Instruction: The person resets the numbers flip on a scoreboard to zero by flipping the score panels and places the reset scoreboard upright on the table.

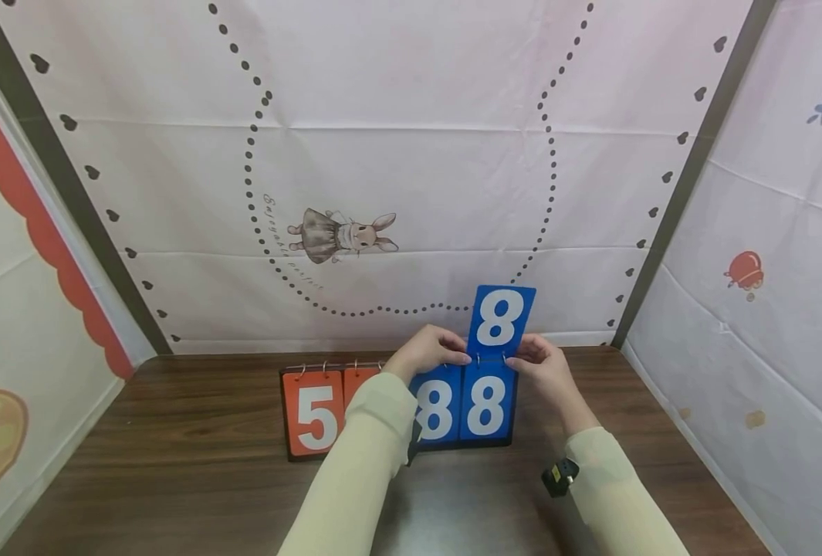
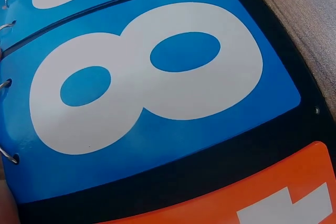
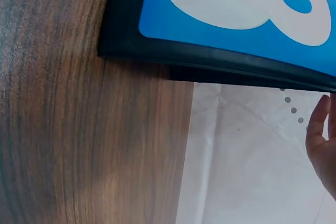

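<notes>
A tabletop flip scoreboard (image 1: 488, 444) stands on the table with ring-bound number cards on a black backing. One blue card with a white 8 (image 1: 499, 318) is raised above the rings at the right end. The left hand (image 1: 424, 351) pinches the lower left edge of this raised card. At its lower right corner the right hand (image 1: 546, 374) pinches with thumb and fingers. Two more blue 8 cards hang below; the left one (image 2: 184, 93) fills the left wrist view. An orange 5 card (image 1: 316, 409) hangs at the left end; the left arm hides part of the neighbouring orange card (image 1: 358, 377).
The board stands on a dark wood-grain table (image 1: 195, 432), near its back edge. Behind it rises a pale cloth wall (image 1: 411, 185) with dotted lines and a printed rabbit. Printed side panels stand left and right (image 1: 751, 347). A small black device (image 1: 559, 476) sits by the right cuff.
</notes>
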